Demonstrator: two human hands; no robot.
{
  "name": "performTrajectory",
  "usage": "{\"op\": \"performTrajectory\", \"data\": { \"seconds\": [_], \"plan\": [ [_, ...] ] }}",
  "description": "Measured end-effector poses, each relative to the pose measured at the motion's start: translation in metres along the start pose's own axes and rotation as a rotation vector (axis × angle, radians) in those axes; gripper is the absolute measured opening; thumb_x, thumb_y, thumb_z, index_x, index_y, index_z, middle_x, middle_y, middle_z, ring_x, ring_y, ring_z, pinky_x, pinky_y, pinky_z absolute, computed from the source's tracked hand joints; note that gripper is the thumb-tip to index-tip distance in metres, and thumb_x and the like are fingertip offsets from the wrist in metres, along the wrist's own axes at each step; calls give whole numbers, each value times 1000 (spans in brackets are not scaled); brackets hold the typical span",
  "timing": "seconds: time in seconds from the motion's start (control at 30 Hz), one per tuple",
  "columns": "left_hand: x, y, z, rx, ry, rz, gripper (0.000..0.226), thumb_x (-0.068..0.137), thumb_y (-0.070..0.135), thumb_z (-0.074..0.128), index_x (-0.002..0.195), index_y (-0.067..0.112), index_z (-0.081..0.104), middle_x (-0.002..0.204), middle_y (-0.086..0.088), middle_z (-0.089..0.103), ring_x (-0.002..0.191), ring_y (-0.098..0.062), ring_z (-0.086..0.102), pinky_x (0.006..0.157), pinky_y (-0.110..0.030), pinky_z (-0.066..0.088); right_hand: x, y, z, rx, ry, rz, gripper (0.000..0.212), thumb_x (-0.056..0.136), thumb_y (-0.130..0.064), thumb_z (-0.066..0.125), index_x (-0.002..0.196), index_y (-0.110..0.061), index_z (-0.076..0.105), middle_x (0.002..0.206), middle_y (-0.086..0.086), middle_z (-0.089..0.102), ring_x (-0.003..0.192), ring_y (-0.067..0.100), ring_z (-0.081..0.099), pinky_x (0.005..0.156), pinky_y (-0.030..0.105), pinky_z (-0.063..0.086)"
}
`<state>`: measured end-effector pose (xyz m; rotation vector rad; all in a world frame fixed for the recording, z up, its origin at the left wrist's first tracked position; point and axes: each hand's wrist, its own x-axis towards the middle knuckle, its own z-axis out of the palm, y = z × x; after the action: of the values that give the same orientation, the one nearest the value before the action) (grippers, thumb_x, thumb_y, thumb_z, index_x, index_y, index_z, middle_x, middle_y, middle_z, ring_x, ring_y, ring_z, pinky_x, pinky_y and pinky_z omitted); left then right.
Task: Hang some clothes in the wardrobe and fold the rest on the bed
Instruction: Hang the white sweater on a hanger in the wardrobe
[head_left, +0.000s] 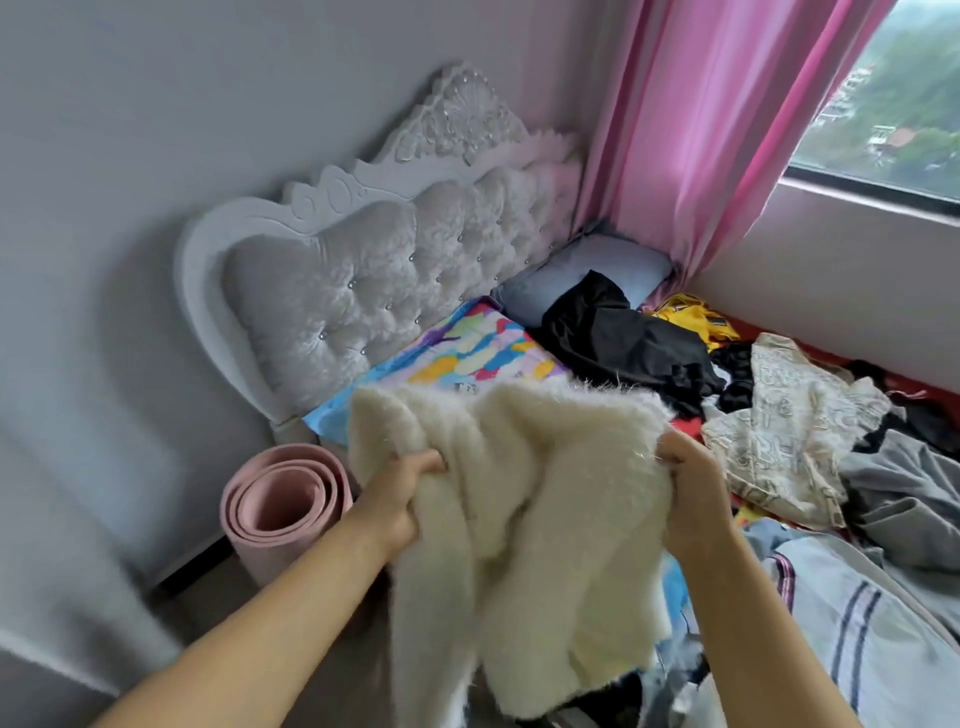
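A fluffy cream-white sweater (524, 525) hangs in front of me above the near edge of the bed. My left hand (400, 499) grips its upper left part, fingers curled into the fabric. My right hand (691, 493) grips its upper right edge the same way. The garment droops between and below both hands, bunched in folds. Beyond it on the bed (457, 358) lie a black garment (623, 332), a yellow one (691, 317), a beige printed one (789, 426), grey clothing (904, 493) and a pale striped piece (852, 623). No wardrobe is in view.
A white tufted headboard (374, 270) stands against the wall at the left. A rolled pink mat (280, 509) stands on the floor beside the bed. A blue pillow (587, 270) lies at the bed's head. Pink curtains (727, 119) hang by the window (893, 98) at the right.
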<state>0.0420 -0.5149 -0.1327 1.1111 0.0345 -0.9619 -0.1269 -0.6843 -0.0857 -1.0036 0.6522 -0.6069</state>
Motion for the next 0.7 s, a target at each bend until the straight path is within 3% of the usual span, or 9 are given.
{"op": "performTrajectory", "data": {
  "seconds": [0.13, 0.2, 0.27, 0.3, 0.37, 0.47, 0.57, 0.63, 0.7],
  "plan": [
    [-44, -4, 17, -14, -115, 54, 24, 81, -3, 47, 81, 3, 71, 73, -14, 69, 67, -25, 69, 55, -31, 56, -21, 20, -8, -499, -61, 33, 28, 84, 0, 38, 70, -9, 62, 66, 1, 52, 55, 14, 48, 50, 23, 36],
    [-71, -15, 26, 40, -148, 138, 27, 80, -8, 48, 80, 4, 72, 75, -14, 69, 68, -25, 69, 56, -31, 56, -40, 24, -12, -712, -124, 15, 24, 93, -10, 46, 82, -21, 65, 76, -2, 58, 64, 12, 53, 55, 25, 40],
    [-97, -30, 32, 119, -178, 233, 33, 78, -12, 50, 76, 9, 75, 75, -12, 70, 68, -25, 70, 56, -31, 55, -63, 23, -12, -773, -216, -17, 12, 95, -38, 53, 99, -36, 64, 94, -13, 65, 85, 1, 61, 69, 21, 44],
    [-111, -39, 34, 191, -189, 290, 33, 77, -11, 53, 77, 12, 76, 78, -12, 72, 72, -25, 70, 58, -33, 56, -76, 21, -11, -751, -275, -21, 20, 88, -56, 54, 99, -42, 62, 97, -21, 65, 93, -6, 60, 76, 21, 45],
    [-137, -58, 37, 420, -166, 413, 26, 77, -1, 56, 85, 14, 75, 89, -12, 73, 86, -24, 70, 73, -38, 58, -107, 18, -6, -684, -402, 27, 38, 71, -78, 54, 85, -44, 63, 87, -30, 62, 86, -13, 59, 85, 25, 48],
    [-173, -87, 38, 897, -161, 601, 21, 81, 11, 50, 92, 14, 68, 92, -8, 70, 95, -13, 66, 81, -30, 52, -158, 29, 8, -775, -560, -24, 41, 81, -66, 57, 71, -27, 66, 63, -21, 53, 63, -2, 52, 71, 21, 45],
    [-206, -119, 32, 1275, -120, 565, 36, 93, 13, 52, 127, 1, 53, 131, -18, 55, 123, -26, 50, 102, -29, 37, -192, 57, 12, -707, -348, -70, 40, 85, -45, 64, 66, -11, 66, 58, -5, 61, 65, 12, 60, 60, 21, 44],
    [-229, -134, 21, 1283, -150, 541, 60, 95, 20, 55, 147, 6, 29, 152, -13, 32, 142, -22, 27, 117, -33, 21, -207, 69, 12, -627, -181, -89, 21, 91, -27, 60, 75, -17, 68, 62, -6, 68, 67, 8, 65, 56, 15, 48],
    [-250, -135, 8, 1233, -224, 636, 69, 93, 20, 58, 151, 10, 22, 156, -2, 24, 145, -9, 16, 119, -26, 14, -216, 68, 14, -526, -141, -87, 18, 94, -19, 55, 80, -19, 67, 67, -3, 69, 67, 5, 66, 56, 16, 51]
  ]
}}
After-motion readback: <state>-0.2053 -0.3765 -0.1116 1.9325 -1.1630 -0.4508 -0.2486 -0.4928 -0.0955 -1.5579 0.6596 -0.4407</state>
